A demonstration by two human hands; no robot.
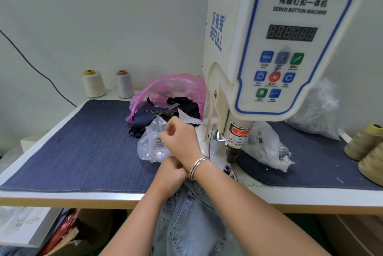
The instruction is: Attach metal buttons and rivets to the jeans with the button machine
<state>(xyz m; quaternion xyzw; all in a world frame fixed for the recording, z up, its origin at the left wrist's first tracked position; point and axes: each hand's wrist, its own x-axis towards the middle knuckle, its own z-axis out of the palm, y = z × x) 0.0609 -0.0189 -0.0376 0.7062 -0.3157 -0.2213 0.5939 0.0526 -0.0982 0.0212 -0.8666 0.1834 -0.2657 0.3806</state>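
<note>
Light blue jeans (186, 220) hang over the table's front edge, waistband up near the machine's lower die (227, 168). My left hand (172, 173) is closed on the waistband, partly hidden under my right wrist. My right hand (179, 137), with metal bangles at the wrist, crosses over it. Its fingers are pinched on a clear plastic bag (153, 144) with small metal pieces inside. The white servo button machine (275, 48) stands right of both hands, its punch (232, 152) just above the die.
Dark denim cloth (78, 148) covers the table. A pink bag with fabric scraps (172, 98) lies behind the clear bag. More clear bags (267, 146) sit right of the punch. Thread cones stand at the back left (94, 84) and far right (364, 144). Boxes sit under the table.
</note>
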